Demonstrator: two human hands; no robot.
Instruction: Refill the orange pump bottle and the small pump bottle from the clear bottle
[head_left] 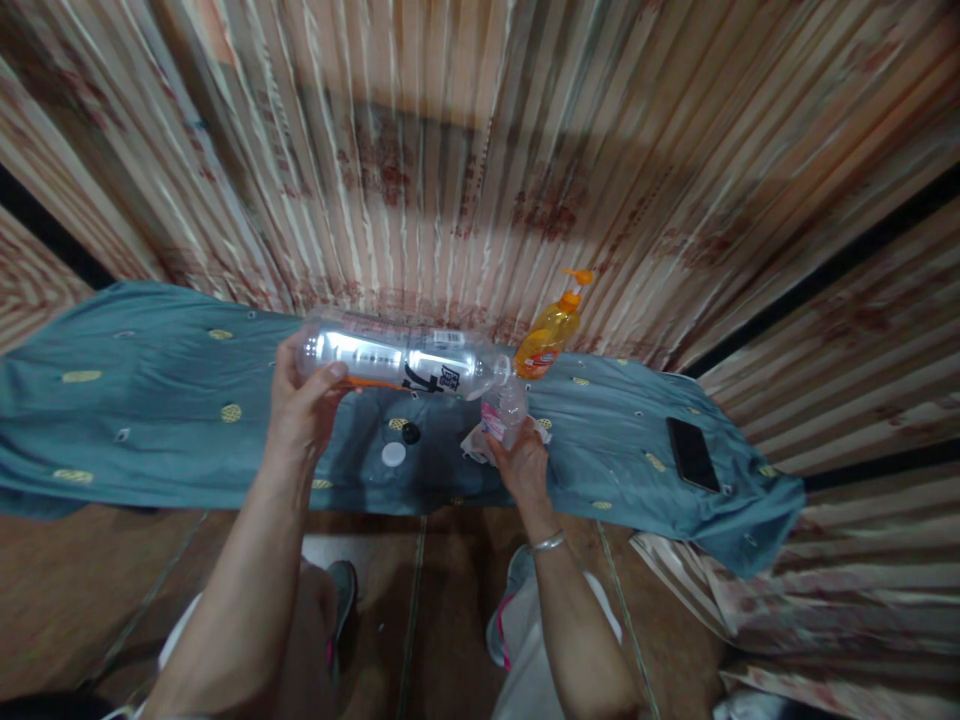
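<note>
My left hand (304,395) is wrapped round the base end of a large clear plastic bottle (442,365) with dark lettering, which lies sideways in the air with its neck to the right. The neck meets the top of a small clear bottle (504,408) with a pink label. That small bottle stands nearly upright, and my right hand (523,460) holds it low down. A crumpled pale cloth (477,446) is beside and partly behind my right hand. Whether liquid passes between the bottles is too small to tell.
A yellow pump bottle (550,335) stands behind the small bottle. A white lid (394,455) and a small dark cap (410,433) lie on the green cloth-covered surface (180,400). A black phone (693,455) lies at the right. Patterned curtains (420,170) hang behind.
</note>
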